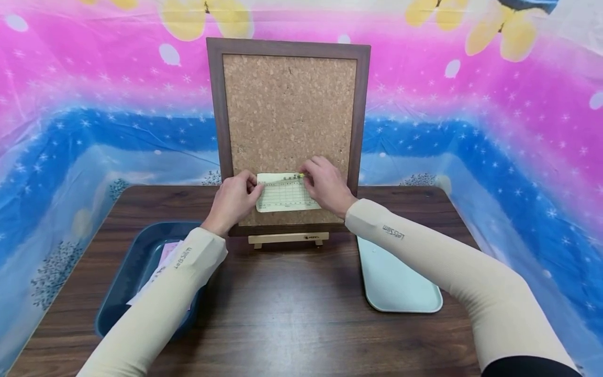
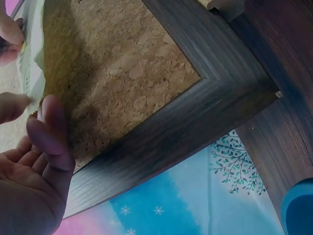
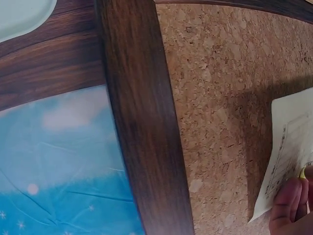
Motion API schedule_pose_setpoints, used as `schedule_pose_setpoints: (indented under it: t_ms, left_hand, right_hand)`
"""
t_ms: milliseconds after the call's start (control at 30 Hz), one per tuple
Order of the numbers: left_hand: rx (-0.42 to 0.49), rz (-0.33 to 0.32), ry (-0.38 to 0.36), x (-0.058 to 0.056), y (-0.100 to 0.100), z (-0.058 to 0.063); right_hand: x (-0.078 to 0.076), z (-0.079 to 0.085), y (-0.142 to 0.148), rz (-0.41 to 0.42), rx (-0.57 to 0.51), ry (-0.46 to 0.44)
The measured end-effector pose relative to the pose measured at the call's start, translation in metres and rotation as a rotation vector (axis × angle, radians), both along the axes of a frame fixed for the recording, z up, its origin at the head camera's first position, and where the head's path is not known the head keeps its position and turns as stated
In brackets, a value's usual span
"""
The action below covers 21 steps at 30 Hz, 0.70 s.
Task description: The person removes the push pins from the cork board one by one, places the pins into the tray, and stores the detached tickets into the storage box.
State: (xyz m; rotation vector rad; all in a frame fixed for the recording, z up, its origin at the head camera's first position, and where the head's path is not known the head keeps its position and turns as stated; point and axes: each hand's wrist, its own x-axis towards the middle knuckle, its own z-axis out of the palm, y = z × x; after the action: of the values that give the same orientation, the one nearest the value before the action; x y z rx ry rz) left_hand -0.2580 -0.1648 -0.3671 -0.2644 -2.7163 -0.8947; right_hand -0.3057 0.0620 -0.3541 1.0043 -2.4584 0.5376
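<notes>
A pale-green printed form slip (image 1: 284,195) lies against the lower part of a framed cork board (image 1: 289,110). My left hand (image 1: 234,199) pinches the slip's left edge between thumb and fingers. At its upper right, my right hand (image 1: 326,184) pinches a small yellow pushpin (image 1: 302,175), mostly hidden by the fingertips. In the right wrist view the slip (image 3: 288,142) has one edge standing off the cork, casting a shadow, with the right fingers (image 3: 288,200) over its printed side. The left wrist view shows the left hand (image 2: 36,171) at the slip's bent edge.
The board leans on a small wooden easel (image 1: 288,239) on the dark wood table (image 1: 282,314). At left, a dark blue tray (image 1: 110,298) holds pink and white papers (image 1: 167,254), partly behind the left sleeve. A pale tray (image 1: 400,285) lies at right, under the right forearm.
</notes>
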Motion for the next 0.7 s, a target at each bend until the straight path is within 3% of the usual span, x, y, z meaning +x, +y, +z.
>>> schedule_pose_setpoints:
  t_ms: [267, 700]
  left_hand:
    - [-0.018, 0.019, 0.047, -0.0001, 0.0019, 0.0006]
    - [-0.031, 0.031, 0.026, 0.0004, 0.0031, -0.0001]
  right_hand:
    - [-0.0007, -0.0002, -0.0054, -0.041, 0.012, -0.007]
    - [-0.0012, -0.0017, -0.0046, -0.025, 0.002, -0.024]
